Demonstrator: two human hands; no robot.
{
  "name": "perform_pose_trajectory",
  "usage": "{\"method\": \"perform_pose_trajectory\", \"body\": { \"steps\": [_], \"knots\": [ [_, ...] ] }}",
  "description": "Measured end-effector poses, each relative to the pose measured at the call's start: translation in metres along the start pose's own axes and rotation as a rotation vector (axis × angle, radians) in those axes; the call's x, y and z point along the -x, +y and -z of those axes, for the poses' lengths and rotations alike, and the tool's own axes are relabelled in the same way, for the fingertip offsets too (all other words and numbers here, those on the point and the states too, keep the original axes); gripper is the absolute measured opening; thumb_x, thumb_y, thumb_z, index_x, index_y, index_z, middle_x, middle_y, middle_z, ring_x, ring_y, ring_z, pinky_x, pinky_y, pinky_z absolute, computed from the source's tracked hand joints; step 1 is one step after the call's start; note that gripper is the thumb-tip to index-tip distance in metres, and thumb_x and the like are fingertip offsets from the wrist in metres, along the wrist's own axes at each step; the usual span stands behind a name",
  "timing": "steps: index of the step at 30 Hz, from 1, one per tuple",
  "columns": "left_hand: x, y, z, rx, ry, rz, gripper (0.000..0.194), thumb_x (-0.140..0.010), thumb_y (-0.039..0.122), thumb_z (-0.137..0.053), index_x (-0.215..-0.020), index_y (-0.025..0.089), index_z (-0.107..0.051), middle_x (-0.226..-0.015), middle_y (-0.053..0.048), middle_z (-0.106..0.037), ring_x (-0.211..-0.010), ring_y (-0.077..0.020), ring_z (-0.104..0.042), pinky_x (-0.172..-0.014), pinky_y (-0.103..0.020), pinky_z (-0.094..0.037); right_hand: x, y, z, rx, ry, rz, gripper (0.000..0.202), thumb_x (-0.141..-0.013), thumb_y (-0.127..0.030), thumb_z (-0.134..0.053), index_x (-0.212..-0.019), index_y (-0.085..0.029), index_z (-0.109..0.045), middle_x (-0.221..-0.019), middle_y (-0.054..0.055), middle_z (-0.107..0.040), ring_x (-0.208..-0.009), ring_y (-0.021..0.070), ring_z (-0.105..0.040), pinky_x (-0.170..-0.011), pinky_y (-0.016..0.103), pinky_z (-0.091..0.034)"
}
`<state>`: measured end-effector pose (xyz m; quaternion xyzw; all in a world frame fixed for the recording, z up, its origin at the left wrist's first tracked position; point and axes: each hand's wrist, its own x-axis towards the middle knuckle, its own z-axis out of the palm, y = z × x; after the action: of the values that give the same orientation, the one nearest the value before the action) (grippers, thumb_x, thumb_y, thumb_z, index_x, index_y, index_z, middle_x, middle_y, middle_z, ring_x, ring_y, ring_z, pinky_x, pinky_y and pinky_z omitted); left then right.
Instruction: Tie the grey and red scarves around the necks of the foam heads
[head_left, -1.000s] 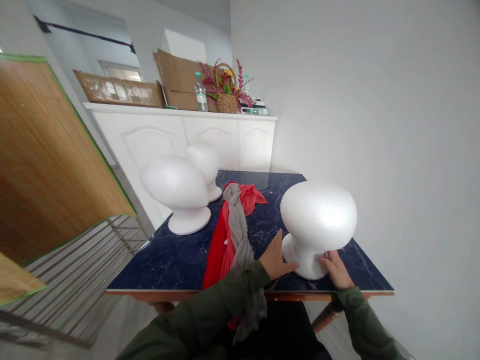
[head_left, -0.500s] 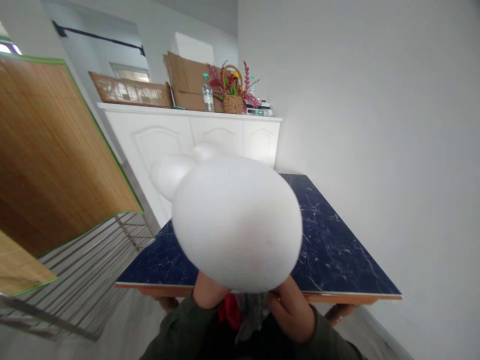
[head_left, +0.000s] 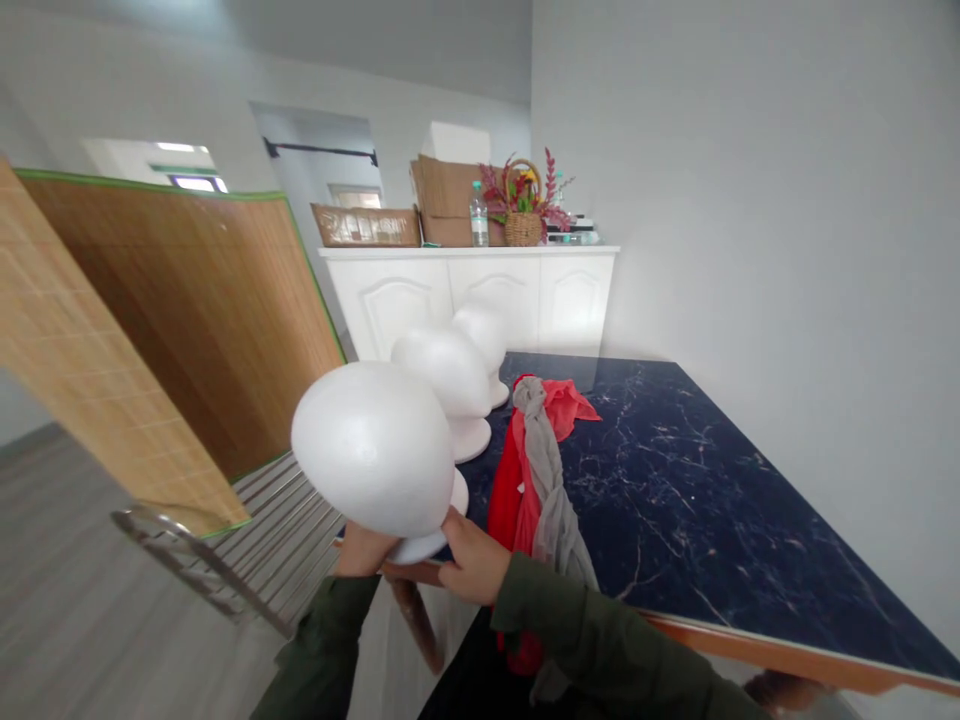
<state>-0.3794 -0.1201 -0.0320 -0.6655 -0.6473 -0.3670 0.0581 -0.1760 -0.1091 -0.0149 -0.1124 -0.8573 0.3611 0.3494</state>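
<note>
The right hand [head_left: 472, 562] is pinching the edge of the near white foam display head [head_left: 373, 450] at its round base, thumb and fingers closing on it. The left hand [head_left: 364, 550] is reaching under the rounded top from the other side, its fingers hiding behind the foam, so how far they are closing I cannot tell. The near head is tilting toward the left, its base sitting at the near left corner of the surface [head_left: 694, 480] (whether it is bearing full weight there, the view is not showing).

Just beyond, the middle foam head [head_left: 450, 372] and the far foam head [head_left: 484, 335] are standing in a row along the left edge. To their right, a gray scarf [head_left: 544, 450] is lying knotted with red and coral scarves [head_left: 566, 405], their ends hanging over the front edge. Left of the surface, a bamboo mat [head_left: 202, 300] is draping over a metal rack [head_left: 289, 530]. Behind, a white cabinet [head_left: 491, 295] is carrying cardboard boxes [head_left: 367, 227], a plastic bottle [head_left: 479, 217] and a flower basket [head_left: 523, 228].
</note>
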Motion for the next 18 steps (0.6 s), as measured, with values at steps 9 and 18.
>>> {"method": "perform_pose_trajectory", "body": {
  "steps": [9, 18],
  "knots": [
    [-0.015, -0.019, -0.015, 0.29, 0.035, 0.154, 0.065, -0.059, 0.05, -0.062, -0.109, 0.01, -0.051, -0.099, -0.012, -0.064, -0.106, -0.0298, -0.052, -0.096, -0.047, -0.037, -0.012, 0.011, -0.003, 0.082, -0.035, -0.045, 0.088, -0.059, -0.001, -0.044, -0.14, -0.012, -0.014, -0.146, 0.011, -0.021, -0.133, 0.0205, -0.021, -0.11, 0.035, -0.02],
    [0.063, 0.031, -0.039, 0.131, 0.567, 0.356, 0.097, -0.058, 0.047, -0.07, -0.133, 0.008, -0.024, -0.13, -0.02, -0.035, -0.121, -0.0361, -0.037, -0.096, -0.053, -0.037, 0.095, 0.008, 0.065, 0.4, 0.186, -0.367, 0.053, -0.077, -0.014, -0.039, -0.13, -0.016, -0.042, -0.13, 0.009, -0.049, -0.122, 0.0185, -0.043, -0.105, 0.041, -0.032]
  ]
}}
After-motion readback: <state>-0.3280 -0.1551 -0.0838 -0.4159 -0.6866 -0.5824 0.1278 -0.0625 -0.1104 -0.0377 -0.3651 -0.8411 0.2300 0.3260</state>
